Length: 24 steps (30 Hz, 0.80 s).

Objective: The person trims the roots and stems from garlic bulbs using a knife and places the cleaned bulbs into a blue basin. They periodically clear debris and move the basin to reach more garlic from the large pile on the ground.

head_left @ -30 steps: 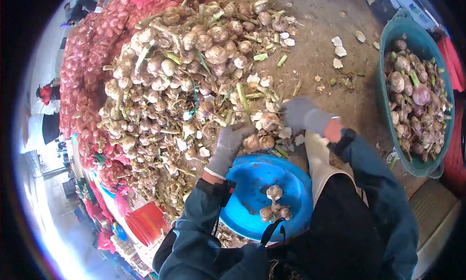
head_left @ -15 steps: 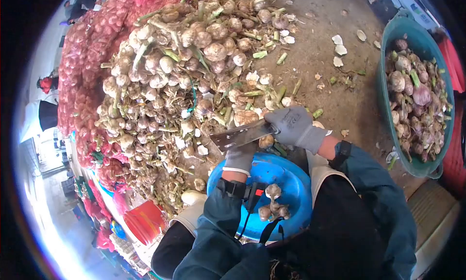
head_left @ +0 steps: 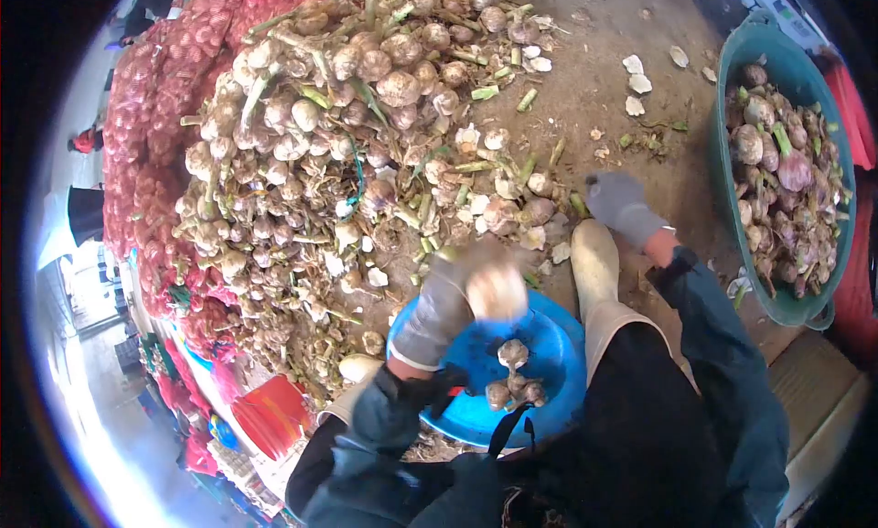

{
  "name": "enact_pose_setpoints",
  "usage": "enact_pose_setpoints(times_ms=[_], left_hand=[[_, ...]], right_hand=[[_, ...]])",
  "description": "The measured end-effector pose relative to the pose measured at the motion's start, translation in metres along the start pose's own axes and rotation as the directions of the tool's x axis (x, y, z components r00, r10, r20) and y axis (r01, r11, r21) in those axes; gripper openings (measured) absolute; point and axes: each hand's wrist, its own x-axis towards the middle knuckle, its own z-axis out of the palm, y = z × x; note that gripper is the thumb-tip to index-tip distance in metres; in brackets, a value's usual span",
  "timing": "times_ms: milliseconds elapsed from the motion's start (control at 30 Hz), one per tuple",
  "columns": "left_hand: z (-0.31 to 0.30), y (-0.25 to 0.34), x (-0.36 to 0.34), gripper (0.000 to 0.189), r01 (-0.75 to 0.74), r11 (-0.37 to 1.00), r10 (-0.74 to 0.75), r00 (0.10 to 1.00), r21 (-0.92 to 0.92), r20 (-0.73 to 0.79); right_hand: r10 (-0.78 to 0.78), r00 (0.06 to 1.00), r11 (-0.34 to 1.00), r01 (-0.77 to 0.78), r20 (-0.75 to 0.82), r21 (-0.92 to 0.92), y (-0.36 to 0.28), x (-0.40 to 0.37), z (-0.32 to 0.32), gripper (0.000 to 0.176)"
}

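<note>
My left hand (head_left: 434, 313), in a grey glove, grips a garlic bulb (head_left: 497, 292) over the blue basin (head_left: 562, 345); motion blurs the bulb. My right hand (head_left: 624, 205), also gloved, is curled just right of a boot toe. Its fingers are largely hidden, and no knife blade shows there. Inside the basin lie several garlic bulbs (head_left: 515, 391). Left of and beyond my hands spreads a big heap of garlic (head_left: 302, 153) with stalks and dry roots.
At right stands a green tub (head_left: 727, 189) holding trimmed garlic. Red mesh sacks (head_left: 151, 125) line the left. My boots (head_left: 596, 263) flank the basin. A red bucket (head_left: 272, 414) sits lower left. Cut stalks and peel pieces (head_left: 636, 84) litter the floor.
My right hand, earlier holding a knife across my left hand, has moved right and slightly up; the blade is out of sight. A garlic bulb now shows in my left hand, blurred above the basin.
</note>
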Motion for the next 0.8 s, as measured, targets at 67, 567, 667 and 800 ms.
enact_pose_setpoints(times_ms=[67, 567, 667, 800], left_hand=[[0.007, 0.017, 0.002, 0.037, -0.074, 0.806, -0.212, 0.890, 0.587, 0.404], [-0.059, -0.027, 0.106, 0.044, -0.038, 0.997, 0.062, 0.936, 0.074, -0.348], [-0.044, -0.010, 0.079, 0.043, 0.018, 0.957, 0.078, 0.944, 0.289, -0.320], [-0.015, 0.012, 0.050, 0.040, 0.018, 0.884, 0.130, 0.951, 0.467, -0.282]], right_hand=[[0.029, 0.984, 0.981, 0.006, -0.176, 0.194, 0.010, -0.003, -0.001, 0.033], [-0.099, 0.990, 0.982, 0.114, -0.102, 0.152, 0.002, -0.010, 0.013, 0.030], [-0.277, 0.961, 0.947, 0.278, -0.030, 0.161, -0.046, -0.020, -0.022, 0.028], [-0.434, 0.900, 0.887, 0.433, -0.029, 0.163, -0.065, -0.025, -0.023, 0.027]])
